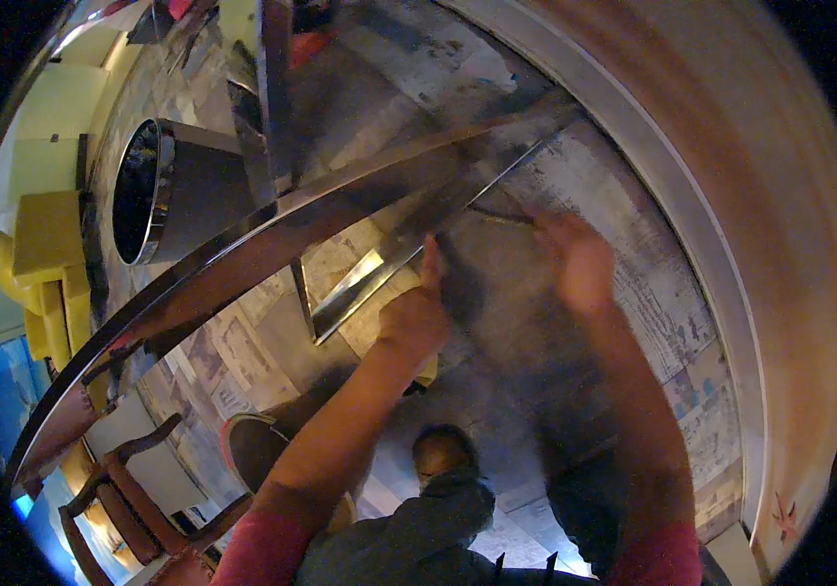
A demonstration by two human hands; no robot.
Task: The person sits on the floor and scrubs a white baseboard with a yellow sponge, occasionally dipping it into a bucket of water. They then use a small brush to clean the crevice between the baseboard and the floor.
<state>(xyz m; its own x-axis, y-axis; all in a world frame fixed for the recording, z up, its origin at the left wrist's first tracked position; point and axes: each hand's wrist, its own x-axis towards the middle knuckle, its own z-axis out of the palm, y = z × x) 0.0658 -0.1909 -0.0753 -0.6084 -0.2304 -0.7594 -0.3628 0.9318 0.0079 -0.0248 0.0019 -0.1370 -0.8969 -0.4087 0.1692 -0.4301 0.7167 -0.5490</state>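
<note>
My left hand [414,315] is in the middle, its index finger stretched upward and the other fingers curled. That fingertip is at the edge of a shiny angled metal bar [367,297], and I cannot tell whether the palm holds anything. To its right, my right hand [576,256] is blurred, with its fingertips drawn together at the end of a thin dark strip [502,215]. A thin bright edge [506,174] runs diagonally above that strip. Beyond both hands passes a long, dark, glossy edge [242,238], apparently of a tabletop, bent by the lens.
A dark bin [199,172] with a chrome rim stands at upper left, a yellow armchair [48,271] farther left. A wooden chair [129,498] is at lower left. A wall with a pale baseboard [689,190] curves along the right. My shoe [444,447] rests on the patchwork-patterned floor [250,359].
</note>
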